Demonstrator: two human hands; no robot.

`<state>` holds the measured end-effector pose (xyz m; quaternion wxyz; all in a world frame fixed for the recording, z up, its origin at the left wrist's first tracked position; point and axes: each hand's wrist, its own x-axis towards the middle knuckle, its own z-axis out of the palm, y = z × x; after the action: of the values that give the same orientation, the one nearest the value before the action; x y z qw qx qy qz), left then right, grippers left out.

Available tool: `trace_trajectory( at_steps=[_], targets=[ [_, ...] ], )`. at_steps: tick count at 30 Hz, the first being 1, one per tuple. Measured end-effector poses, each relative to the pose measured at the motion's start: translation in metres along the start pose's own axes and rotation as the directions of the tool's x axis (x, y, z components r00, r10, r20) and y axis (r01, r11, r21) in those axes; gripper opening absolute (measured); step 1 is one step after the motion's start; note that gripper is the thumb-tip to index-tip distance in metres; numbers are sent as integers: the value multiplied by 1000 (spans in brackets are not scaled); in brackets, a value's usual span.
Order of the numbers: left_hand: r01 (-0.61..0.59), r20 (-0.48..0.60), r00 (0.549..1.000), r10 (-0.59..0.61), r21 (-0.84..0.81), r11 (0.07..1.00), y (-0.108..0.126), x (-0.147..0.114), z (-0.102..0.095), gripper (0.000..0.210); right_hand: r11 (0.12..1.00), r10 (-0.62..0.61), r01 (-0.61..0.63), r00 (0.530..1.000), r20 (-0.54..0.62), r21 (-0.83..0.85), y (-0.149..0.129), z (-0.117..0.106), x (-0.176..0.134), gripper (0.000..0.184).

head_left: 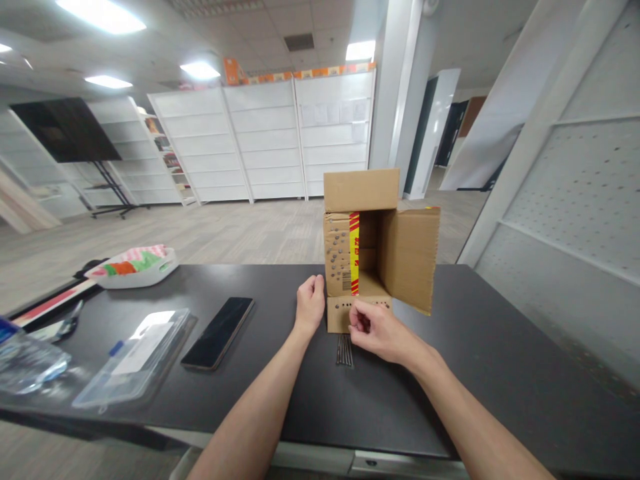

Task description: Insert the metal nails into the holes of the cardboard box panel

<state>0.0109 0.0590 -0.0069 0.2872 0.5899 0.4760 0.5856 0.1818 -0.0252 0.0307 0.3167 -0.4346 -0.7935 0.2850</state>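
Note:
A cardboard box stands on the dark table with its open side toward me and its flaps spread out. Yellow and red tape runs down its left flap, where many dark round spots like nail heads show. Beside the box's left edge, my left hand is closed; whatever its fingers may hold is hidden. My right hand is pinched in front of the bottom flap, which has a row of dark dots. I cannot make out what lies between its fingertips. Several thin metal nails lie side by side just below that flap.
To the left, a phone lies beside a clear plastic case. Farther left are a water bottle and a white basket with colourful cloth. The table's front edge runs below my forearms.

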Motion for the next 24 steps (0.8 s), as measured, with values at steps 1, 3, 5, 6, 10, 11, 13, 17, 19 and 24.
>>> trace_trajectory(
  at_steps=[1,3,5,6,10,11,13,17,19,24],
  targets=[
    [0,0,1000,0,-4,1000,0,0,0,45,1000,3,-3,1000,11,2,-1,-1,0,17],
    [0,0,1000,0,-6,1000,0,0,0,46,1000,13,-13,999,37,9,-3,-2,0,18],
    [2,-2,1000,-2,-5,1000,0,0,0,45,1000,23,-24,998,60,11,-3,-3,-1,17],
    [3,0,1000,-3,-4,1000,0,0,0,45,999,30,-31,997,73,12,-2,-3,-1,16],
    [-3,4,1000,3,11,1000,0,0,0,44,993,112,-118,974,195,20,5,0,-3,15],
    [-6,2,1000,6,15,1000,0,0,0,44,988,143,-151,960,239,18,7,1,-3,15],
    [-6,-3,1000,6,13,1000,0,0,0,45,979,190,-203,933,306,10,10,2,-4,15],
    [7,0,1000,-7,-6,1000,1,1,0,47,978,201,-206,923,328,-21,11,2,-4,15],
    [6,1,1000,-6,-8,1000,1,1,0,47,981,195,-190,930,312,-46,11,2,-4,14],
    [5,1,1000,-5,-1,1000,2,0,0,46,981,193,-181,936,294,-67,11,1,-4,14]
  ],
)
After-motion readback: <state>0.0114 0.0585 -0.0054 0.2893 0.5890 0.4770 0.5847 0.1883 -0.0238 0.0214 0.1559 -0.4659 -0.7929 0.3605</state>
